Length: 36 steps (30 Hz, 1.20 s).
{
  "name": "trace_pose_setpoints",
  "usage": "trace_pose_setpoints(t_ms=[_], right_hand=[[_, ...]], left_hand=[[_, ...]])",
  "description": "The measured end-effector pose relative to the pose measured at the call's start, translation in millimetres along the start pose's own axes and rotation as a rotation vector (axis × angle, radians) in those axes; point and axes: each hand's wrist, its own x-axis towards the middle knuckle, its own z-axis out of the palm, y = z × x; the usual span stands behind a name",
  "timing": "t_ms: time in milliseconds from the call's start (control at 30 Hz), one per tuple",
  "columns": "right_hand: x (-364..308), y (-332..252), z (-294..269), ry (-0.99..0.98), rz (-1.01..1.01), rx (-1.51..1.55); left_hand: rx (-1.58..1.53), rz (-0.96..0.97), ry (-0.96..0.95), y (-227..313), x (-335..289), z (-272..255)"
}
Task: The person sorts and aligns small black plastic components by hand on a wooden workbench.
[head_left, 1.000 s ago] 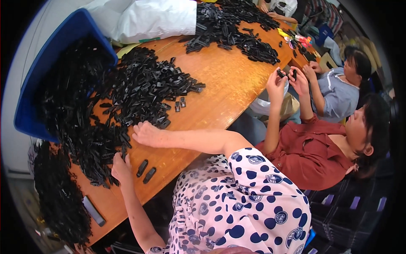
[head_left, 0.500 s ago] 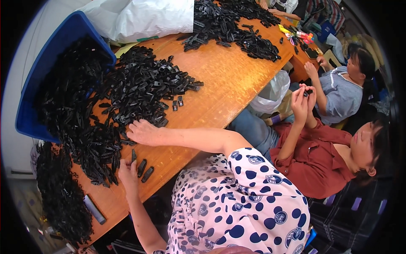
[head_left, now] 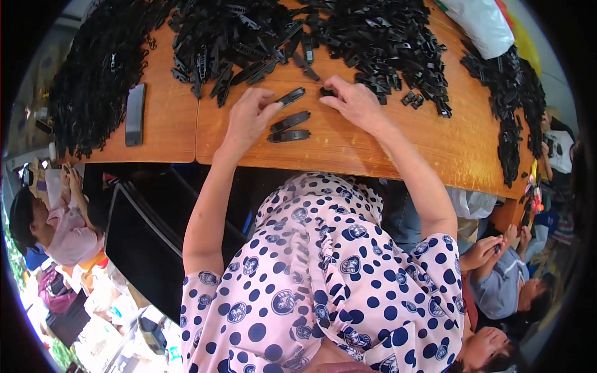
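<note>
Black clip (head_left: 291, 96), over the counter (head_left: 348, 146), has one end pinched in the grip of the left hand (head_left: 252, 113); it looks light, stiff and smooth, best held by its long sides. The right hand (head_left: 359, 107) pinches a small dark piece (head_left: 326, 92).

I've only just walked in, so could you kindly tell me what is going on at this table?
The person in the spotted top is working at a wooden table. Their left hand holds a long black piece, and their right hand a small black part. Two similar long pieces lie side by side nearer the body, with heaps of black parts beyond the hands.
</note>
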Motion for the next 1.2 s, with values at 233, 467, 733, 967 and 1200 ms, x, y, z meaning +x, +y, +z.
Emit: trace_pose_setpoints(t_ms=[233, 467, 733, 967, 1200], right_hand=[[-3.0, -8.8, 4.4, 0.08, -0.164, -0.246], [-5.1, -4.5, -3.1, 0.052, -0.255, -0.282], [-6.3, -29.7, -13.9, -0.056, -0.222, -0.039], [-6.8, -9.7, -14.8, -0.192, 0.094, 0.169], [-16.1, -5.4, -11.0, -0.026, -0.1, -0.171]], left_hand=[[0.227, 0.038, -0.121, 12.1, -5.6, -3.7], [0.23, 0.127, -0.107, 17.3, -10.5, 0.4], [0.182, 0.125, -0.11, 14.5, -10.5, 0.1], [0.146, 0.151, -0.107, 14.0, -16.0, -0.6], [0.129, 0.136, -0.084, 19.1, -16.8, 0.0]])
